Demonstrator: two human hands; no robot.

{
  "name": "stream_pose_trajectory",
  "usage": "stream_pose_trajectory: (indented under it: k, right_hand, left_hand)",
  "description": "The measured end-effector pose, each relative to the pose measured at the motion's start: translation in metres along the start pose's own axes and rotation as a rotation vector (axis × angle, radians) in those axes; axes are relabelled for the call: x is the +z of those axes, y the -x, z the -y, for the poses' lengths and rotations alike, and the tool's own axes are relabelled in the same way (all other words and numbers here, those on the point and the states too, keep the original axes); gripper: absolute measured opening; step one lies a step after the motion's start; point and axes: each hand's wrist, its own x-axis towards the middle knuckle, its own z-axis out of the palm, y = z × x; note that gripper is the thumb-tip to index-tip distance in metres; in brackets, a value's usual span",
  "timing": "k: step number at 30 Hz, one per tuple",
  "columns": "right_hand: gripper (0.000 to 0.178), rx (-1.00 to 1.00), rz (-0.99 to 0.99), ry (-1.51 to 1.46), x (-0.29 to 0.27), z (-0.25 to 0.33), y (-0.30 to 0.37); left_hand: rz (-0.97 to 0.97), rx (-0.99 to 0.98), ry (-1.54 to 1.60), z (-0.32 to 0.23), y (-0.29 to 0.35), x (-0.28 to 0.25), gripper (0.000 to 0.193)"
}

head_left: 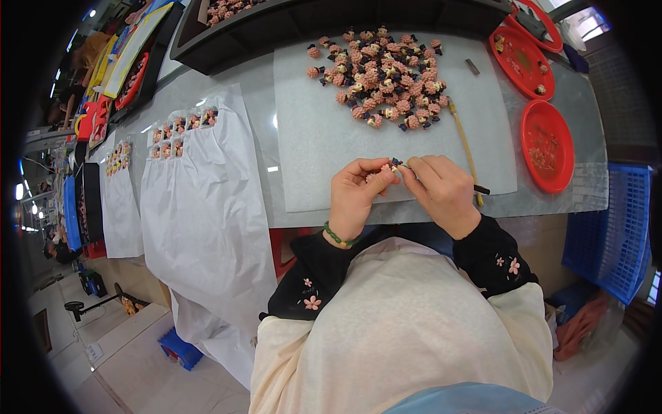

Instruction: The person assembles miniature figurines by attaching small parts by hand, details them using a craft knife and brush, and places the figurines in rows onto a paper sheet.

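Observation:
My left hand (355, 196) pinches a small pink-and-dark figurine (394, 165) between thumb and fingers. Close beside it, my right hand (441, 190) is closed round a thin tool, whose black end (481, 190) sticks out past the palm; its working tip, at the figurine, is too small to make out. Both hands are over the near edge of a white foam sheet (310, 159). Beyond them lies a heap of similar figurines (393, 83) with knobbly pink parts and dark bases. A slim yellowish stick (463, 145) lies right of the heap.
Red plastic bowls (547, 146) stand on the right of the grey table (586, 124). A long black tray (331, 24) borders the far side. Figurines sit in rows on white plastic film (207, 186) at left. A small grey block (472, 67) and a blue crate (610, 231) are at right.

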Motion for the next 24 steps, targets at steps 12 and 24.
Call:
stream_pose_trajectory:
  k: [12,24]
  right_hand:
    - [0.012,-0.023,0.023,0.025,-0.0021,-0.0003,-0.0015]
    - [0.012,-0.041,0.0,0.016,-0.0001,-0.0009,-0.0012]
  left_hand:
    - [0.012,0.006,-0.036,0.0005,0.0002,-0.0015,0.02]
    - [0.013,0.005,-0.024,0.0017,0.0,-0.0026,0.02]
